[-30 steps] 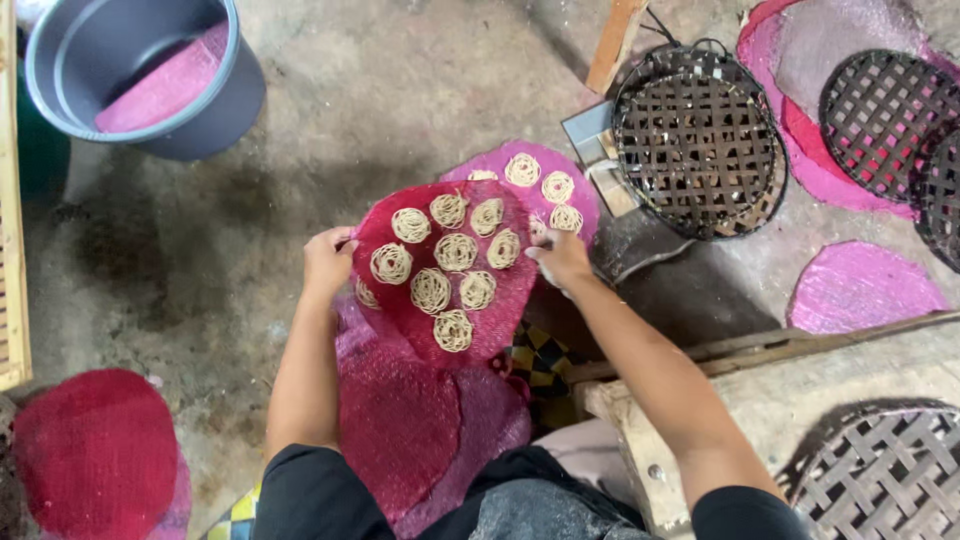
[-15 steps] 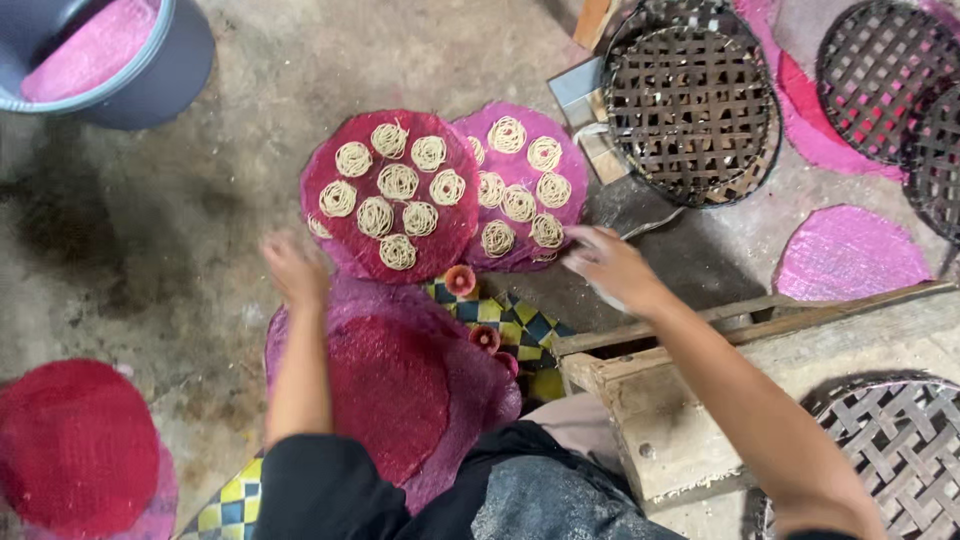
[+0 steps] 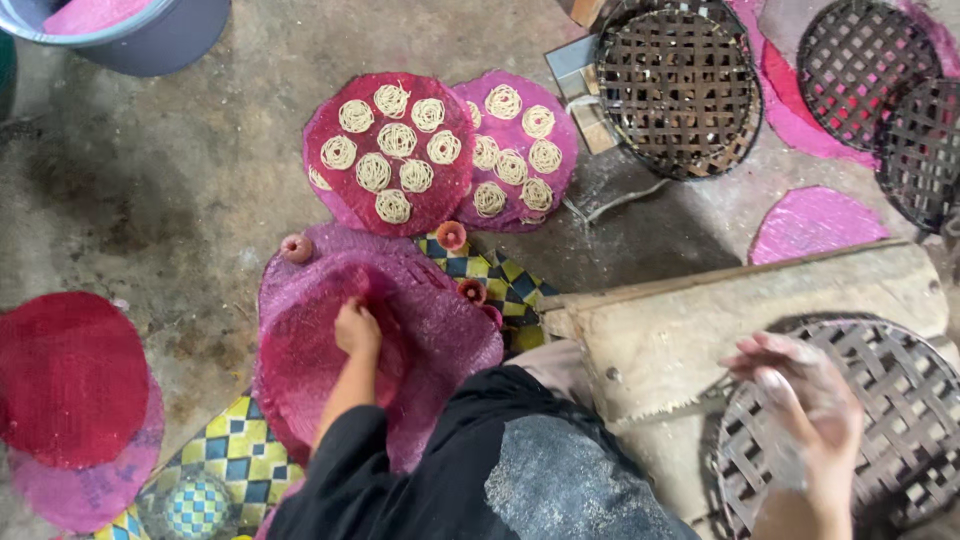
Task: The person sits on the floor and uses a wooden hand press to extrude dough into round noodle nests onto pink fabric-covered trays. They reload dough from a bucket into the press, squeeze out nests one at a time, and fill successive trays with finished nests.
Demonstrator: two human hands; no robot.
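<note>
Pink mesh mats (image 3: 400, 330) lie stacked at the centre of the frame on the floor, and the left hand (image 3: 357, 328) rests on top of the pile, fingers curled down against the uppermost mat; whether it pinches the mesh or only presses on it I cannot tell. The right hand (image 3: 800, 400), blurred at the lower right, hovers with fingers loosely spread over a round woven basket tray (image 3: 880, 430) and seems to have hold of nothing. That tray sits against a worn wooden block (image 3: 740, 320).

Above the pile, in the upper middle of the frame, a red mat (image 3: 390, 150) and a purple mat (image 3: 515, 150) partly overlap, each already carrying a full set of pale noodle coils (image 3: 397, 140). So two mats look finished, as far as the picture shows, while the pile under the left hand is bare and appears still to be filled. More bare mats (image 3: 70, 380) lie at the left edge, more woven trays (image 3: 675, 85) at the upper right, and a grey bucket (image 3: 150, 35) stands at the upper left
</note>
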